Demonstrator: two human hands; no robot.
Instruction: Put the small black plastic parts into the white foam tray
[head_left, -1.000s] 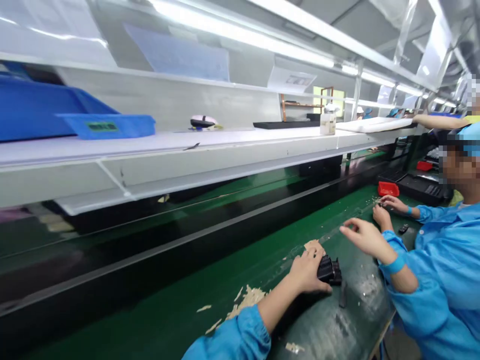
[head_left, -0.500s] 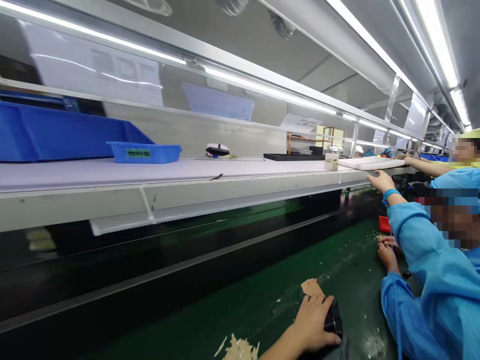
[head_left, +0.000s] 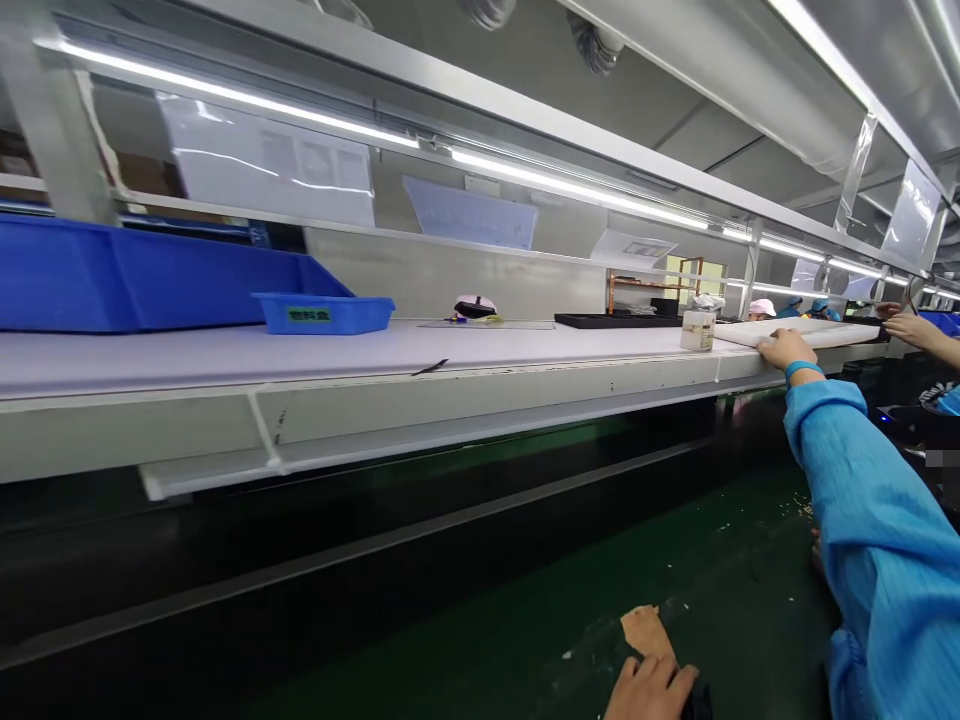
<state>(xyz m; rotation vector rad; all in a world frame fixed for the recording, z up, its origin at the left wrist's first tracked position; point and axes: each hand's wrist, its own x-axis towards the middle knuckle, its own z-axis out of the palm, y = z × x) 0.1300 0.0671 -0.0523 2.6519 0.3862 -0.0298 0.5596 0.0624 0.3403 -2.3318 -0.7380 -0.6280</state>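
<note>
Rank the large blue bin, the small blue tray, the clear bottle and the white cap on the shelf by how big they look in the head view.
1. Large blue bin, cut off at the left edge.
2. Small blue tray.
3. Clear bottle and white cap look about alike; the bottle stands farther off, so no ranking between them.

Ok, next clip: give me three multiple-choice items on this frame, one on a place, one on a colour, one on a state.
1. Where is the right hand?
A. In the blue bin
B. At the edge of the white tray
C. On the green belt

2. What colour is the wristband on the right wrist?
A. Red
B. Yellow
C. Blue

3. How is the small bottle on the shelf?
A. Upright
B. On its side
C. Upside down

Answers: 1 B, the right hand meets the white tray on the shelf. 2 C, the wristband is blue. 3 A, the small bottle stands cap up.
</note>
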